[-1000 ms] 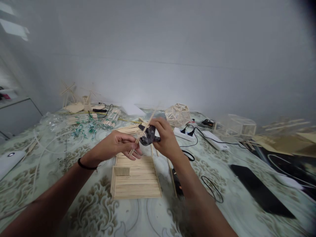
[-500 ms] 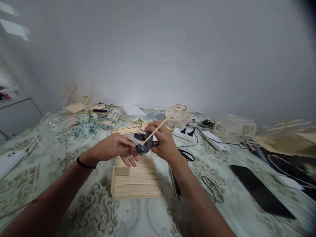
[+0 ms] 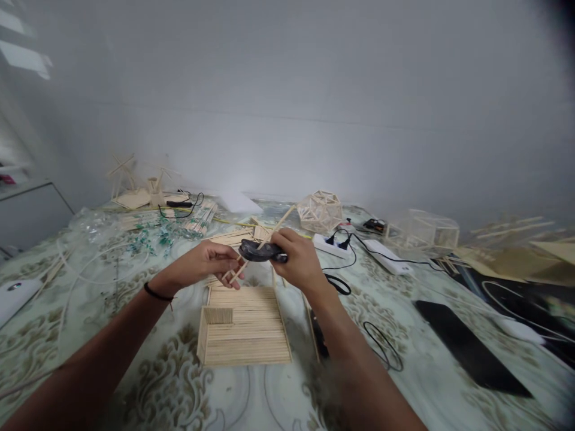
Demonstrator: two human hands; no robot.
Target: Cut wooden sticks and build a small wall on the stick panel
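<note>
My left hand (image 3: 204,263) pinches the lower end of a thin wooden stick (image 3: 263,240) that slants up to the right. My right hand (image 3: 299,260) is closed on a small black tool (image 3: 257,251) held flat against the stick near its middle. Both hands hover just above the far edge of a flat panel of glued sticks (image 3: 245,326), which has a short upright wall at its left side and lies on the patterned table cover (image 3: 135,371).
A geodesic stick ball (image 3: 320,210) and a white power strip (image 3: 332,244) with black cables lie behind my hands. Stick models (image 3: 135,185), loose sticks and green bits sit far left. A clear box frame (image 3: 422,230) and a black flat object (image 3: 467,347) lie to the right.
The black tool has turned from pointing down to lying flat across the stick. Both hands rose slightly and the stick tilted a little.
</note>
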